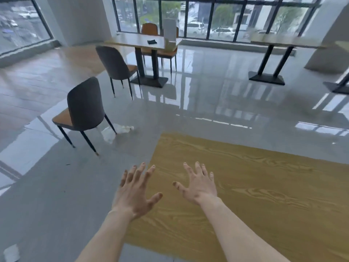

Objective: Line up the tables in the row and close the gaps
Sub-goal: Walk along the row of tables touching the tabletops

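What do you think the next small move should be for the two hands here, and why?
Probably lower both hands onto the near wooden table and grip its left edge. The left hand and right hand are open with fingers spread, holding nothing, and the other tables, such as the far table, stand well apart across the floor.

Near table [255,195] cut off by the right and bottom edges; legs and base hidden under its top. Far right table [283,41] smeared by blur, its right end lost at the edge. Small dark item [152,41] on the far middle table [132,40] too small to identify. Orange chair [149,28] mostly hidden behind that table. Both forearms cropped at the bottom edge.
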